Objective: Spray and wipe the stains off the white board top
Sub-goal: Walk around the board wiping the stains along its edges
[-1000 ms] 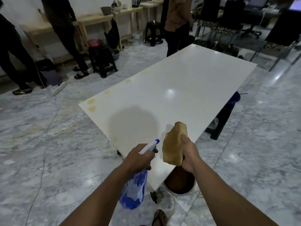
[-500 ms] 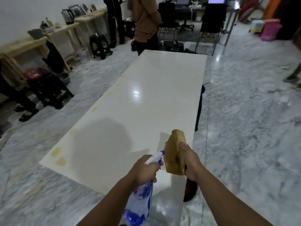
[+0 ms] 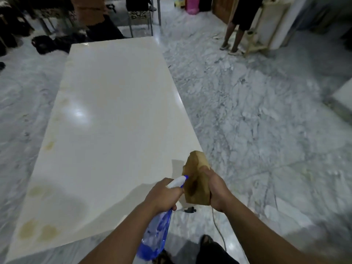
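A long white board top (image 3: 118,115) stretches away from me. Yellowish stains (image 3: 36,230) mark its near left corner, and fainter ones run along its left edge (image 3: 49,145). My left hand (image 3: 163,195) grips a clear blue spray bottle (image 3: 155,235) by its neck; the white nozzle points toward a tan cloth (image 3: 197,180). My right hand (image 3: 217,187) holds this cloth bunched upright. Both hands hover over the board's near right corner.
Grey marble floor (image 3: 266,130) surrounds the board. A person's legs (image 3: 234,35) stand at the far right beside a wooden frame. Chairs and dark bags (image 3: 51,44) crowd the far end. A cable (image 3: 219,231) trails on the floor near my feet.
My view has swung to the right along the board, so its left-edge stains now lie at lower left. Both hands keep the same grips and stay close together.
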